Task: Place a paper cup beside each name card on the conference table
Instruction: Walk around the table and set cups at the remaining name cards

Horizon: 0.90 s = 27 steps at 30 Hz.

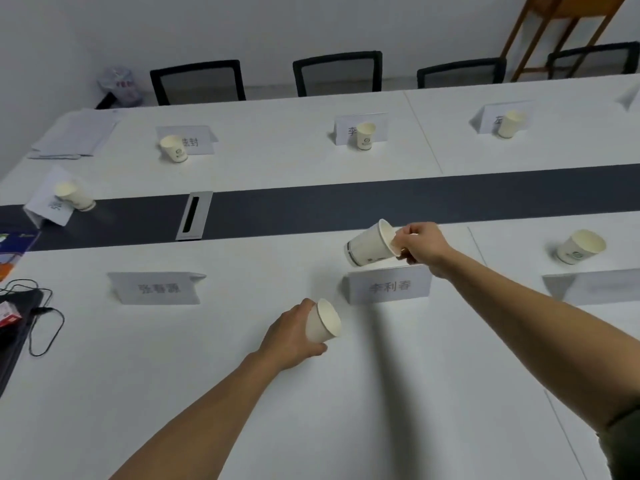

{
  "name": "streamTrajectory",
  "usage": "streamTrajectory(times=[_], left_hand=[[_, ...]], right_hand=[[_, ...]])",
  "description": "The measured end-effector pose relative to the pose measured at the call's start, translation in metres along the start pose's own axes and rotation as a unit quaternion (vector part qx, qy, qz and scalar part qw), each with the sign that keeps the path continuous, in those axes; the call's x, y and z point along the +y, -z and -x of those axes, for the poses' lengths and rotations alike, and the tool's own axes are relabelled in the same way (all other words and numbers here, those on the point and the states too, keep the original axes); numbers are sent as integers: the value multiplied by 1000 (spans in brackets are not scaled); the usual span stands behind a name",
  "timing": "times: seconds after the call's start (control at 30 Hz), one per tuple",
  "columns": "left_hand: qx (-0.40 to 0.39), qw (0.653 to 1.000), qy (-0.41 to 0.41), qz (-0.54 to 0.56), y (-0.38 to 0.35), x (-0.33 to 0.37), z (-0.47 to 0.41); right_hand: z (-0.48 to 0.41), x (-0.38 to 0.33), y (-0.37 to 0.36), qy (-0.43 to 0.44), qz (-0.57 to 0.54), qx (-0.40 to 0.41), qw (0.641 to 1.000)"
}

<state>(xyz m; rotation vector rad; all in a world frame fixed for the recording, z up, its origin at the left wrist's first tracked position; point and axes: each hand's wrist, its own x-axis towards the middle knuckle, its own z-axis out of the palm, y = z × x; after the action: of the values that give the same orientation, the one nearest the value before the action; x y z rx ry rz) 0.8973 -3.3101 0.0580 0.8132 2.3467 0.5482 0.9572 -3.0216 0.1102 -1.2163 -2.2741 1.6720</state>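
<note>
Your right hand (420,244) pinches the rim of a paper cup (372,243), fingers closed on the lip, with the cup tilted mouth toward you and held just above the table beyond the middle near card (389,285); whether its base touches the surface cannot be told. Your left hand (294,336) is wrapped around a second cup (322,321), fingers curled round its wall, low over the white conference table (173,393) between the two near cards. Tally so far: on the far side, three cards each have a cup standing in front of them, at left (174,148), centre (365,136) and right (511,124). The end card at far left (48,202) has a cup (74,195) against it. The near right card (595,284) has a cup (580,247) standing just beyond it. So five places look served. Left to do, by my reading: set down the right-hand cup beside the middle near card, then carry the left-hand cup over to the near left card (154,288), which has no cup beside it. Another card edge (630,97) shows at the top right corner; its cup status is out of view. Cables (41,317) and clutter sit at the left edge, well apart from the work.
</note>
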Motion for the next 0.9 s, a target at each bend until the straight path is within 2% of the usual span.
streamTrajectory(times=[0.27, 0.53, 0.77, 0.9], left_hand=[[-32, 999, 35, 10, -24, -19, -6], [-47, 996, 74, 13, -40, -39, -10], [-44, 996, 76, 18, -43, -36, -15], [-33, 997, 70, 17, -37, -27, -11]], right_hand=[[-82, 28, -8, -90, 36, 85, 992], [-114, 59, -28, -152, 60, 102, 981], [-114, 59, -28, -160, 61, 98, 980], [-100, 54, -19, -119, 96, 122, 981]])
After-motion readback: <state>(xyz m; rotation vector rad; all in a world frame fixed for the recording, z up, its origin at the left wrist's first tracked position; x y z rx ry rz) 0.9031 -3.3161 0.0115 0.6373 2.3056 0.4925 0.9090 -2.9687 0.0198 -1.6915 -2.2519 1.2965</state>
